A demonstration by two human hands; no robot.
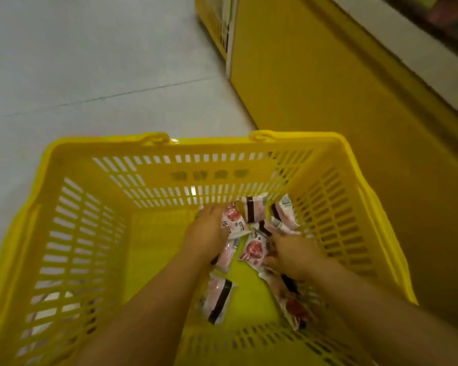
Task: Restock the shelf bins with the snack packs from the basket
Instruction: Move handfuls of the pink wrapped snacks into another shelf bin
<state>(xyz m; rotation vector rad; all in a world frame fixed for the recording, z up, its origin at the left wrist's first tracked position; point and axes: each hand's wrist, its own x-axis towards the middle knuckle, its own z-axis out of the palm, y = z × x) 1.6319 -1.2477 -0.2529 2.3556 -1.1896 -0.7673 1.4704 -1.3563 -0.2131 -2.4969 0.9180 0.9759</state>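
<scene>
A yellow slotted plastic basket (95,233) stands on the floor below me. Several pink-and-white snack packs (251,250) with dark bands lie in its right half. Both my arms reach down inside. My left hand (206,233) rests palm-down on packs near the far wall, its fingers curled over them. My right hand (291,253) presses on packs at the right, its fingers closing around one red-printed pack. One pack (218,299) lies loose between my forearms, and another (294,307) sits under my right wrist.
A yellow shelf base (315,88) runs along the right side, close to the basket. A pale shelf edge (407,48) sits above it at the top right. Grey tiled floor (90,75) spreads to the left and ahead.
</scene>
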